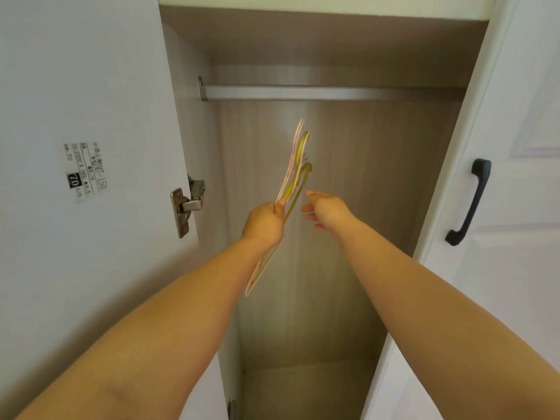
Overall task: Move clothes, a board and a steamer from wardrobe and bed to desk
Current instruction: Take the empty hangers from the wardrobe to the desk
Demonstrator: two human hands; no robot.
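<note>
I look up into an open wardrobe [333, 237] with wood-grain walls. My left hand [265, 221] grips a bunch of thin plastic hangers [295, 168], pink and yellow-green, held upright below the metal hanging rail [318, 93]. Their hooks point up and their lower ends stick out under my fist. My right hand [322, 209] hovers just right of the hangers with loosely spread fingers, holding nothing. No clothes, board or steamer show in this view.
The left wardrobe door [91, 147] stands open, with a label and a metal hinge [188, 204] on its inside. The right white door [500, 207] carries a black handle [469, 201]. The rail is bare, and the wardrobe floor [303, 389] lies below.
</note>
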